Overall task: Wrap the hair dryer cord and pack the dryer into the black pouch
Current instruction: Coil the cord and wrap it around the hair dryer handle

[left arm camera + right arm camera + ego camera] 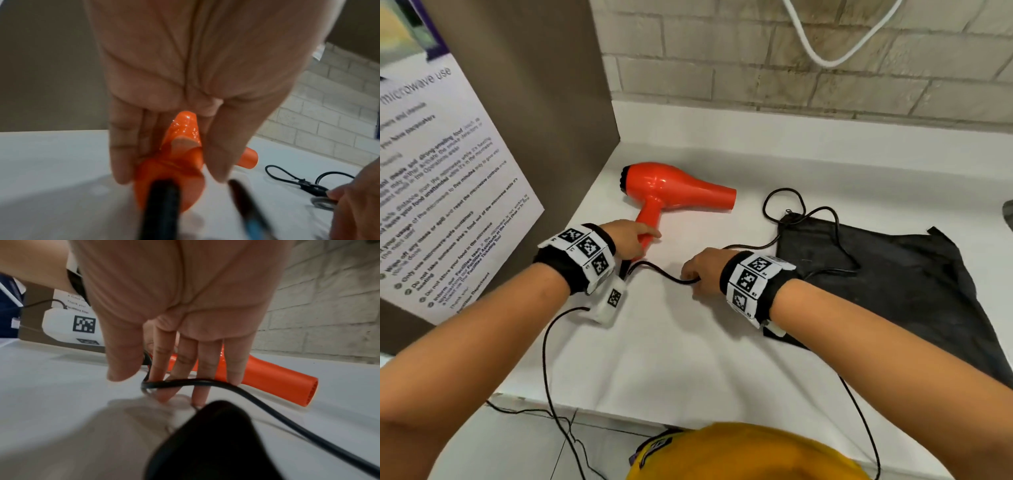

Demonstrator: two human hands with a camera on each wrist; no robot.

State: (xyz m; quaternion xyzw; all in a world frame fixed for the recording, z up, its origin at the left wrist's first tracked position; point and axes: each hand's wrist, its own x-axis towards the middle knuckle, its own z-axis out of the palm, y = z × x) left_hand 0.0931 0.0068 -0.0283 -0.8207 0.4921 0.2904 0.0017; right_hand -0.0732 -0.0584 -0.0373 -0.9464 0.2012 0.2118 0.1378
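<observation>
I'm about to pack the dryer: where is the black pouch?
In the head view the black pouch lies flat on the white counter, right of the orange hair dryer and of the right hand on the cord.

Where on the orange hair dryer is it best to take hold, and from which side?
Likely the handle, from the near side: the hair dryer lies flat on the counter, slim handle pointing nearward where the left hand holds it; the barrel is wider, and the cord leaves the handle's end.

Right hand (180,296) above white counter (61,386), black cord (255,400) looped round fingers (162,363) — orange dryer (267,378) behind
</observation>
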